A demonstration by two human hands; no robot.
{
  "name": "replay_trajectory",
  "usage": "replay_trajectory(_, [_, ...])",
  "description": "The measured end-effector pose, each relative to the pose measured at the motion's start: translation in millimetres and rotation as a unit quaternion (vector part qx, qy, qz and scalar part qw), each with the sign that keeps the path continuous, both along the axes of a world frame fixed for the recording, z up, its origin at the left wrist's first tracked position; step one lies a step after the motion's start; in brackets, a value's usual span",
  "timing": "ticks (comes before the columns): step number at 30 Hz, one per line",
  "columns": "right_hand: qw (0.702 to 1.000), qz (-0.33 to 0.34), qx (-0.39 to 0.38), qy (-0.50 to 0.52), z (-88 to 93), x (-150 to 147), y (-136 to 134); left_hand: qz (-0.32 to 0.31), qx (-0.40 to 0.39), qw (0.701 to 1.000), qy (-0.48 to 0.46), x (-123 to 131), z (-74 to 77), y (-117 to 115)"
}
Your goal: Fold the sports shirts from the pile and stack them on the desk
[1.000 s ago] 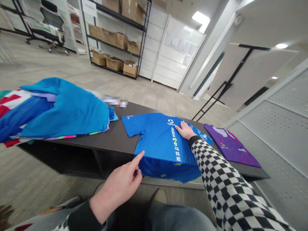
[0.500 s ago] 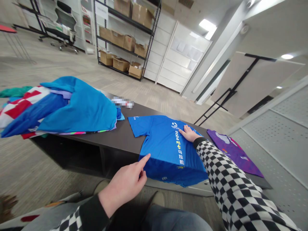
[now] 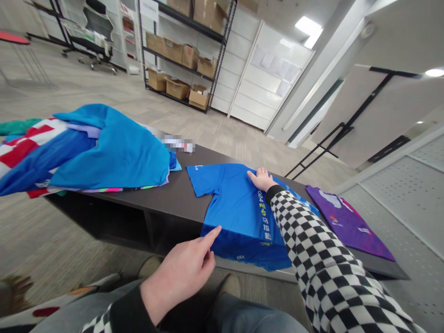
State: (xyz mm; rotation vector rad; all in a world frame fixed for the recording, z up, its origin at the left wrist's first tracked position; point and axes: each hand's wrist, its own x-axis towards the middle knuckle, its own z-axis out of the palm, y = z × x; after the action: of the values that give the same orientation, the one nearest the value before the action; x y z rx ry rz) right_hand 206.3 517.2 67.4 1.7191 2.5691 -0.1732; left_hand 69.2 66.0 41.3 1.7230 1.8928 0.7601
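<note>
A blue T-shirt with yellow and white print lies spread on the dark table, its hem hanging over the near edge. My right hand rests flat on the shirt near its collar, fingers stretched out. My left hand hovers at the near edge. Its index finger points at the shirt's lower left corner while the other fingers are curled in, holding nothing.
A heap of blue, red-and-white and teal garments covers the table's left end. A purple shirt lies flat at the right end. Behind stand a black shelf rack with cardboard boxes, white cabinets and an office chair.
My right hand has slid up the shirt, away from me toward the collar. My left hand keeps pointing at the shirt's lower left corner.
</note>
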Motion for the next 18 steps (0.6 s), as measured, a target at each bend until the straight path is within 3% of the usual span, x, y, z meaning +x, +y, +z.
replay_trajectory(5, [1.000,-0.022,0.002,0.010,-11.3,-12.5,0.8,-0.012,-0.009,1.000,-0.001,2.1,5.7,-0.3])
replay_trajectory(18, [0.999,-0.042,-0.001,0.006,2.3,-14.8,15.3,-0.021,0.010,1.000,-0.004,6.6,3.3,-3.6])
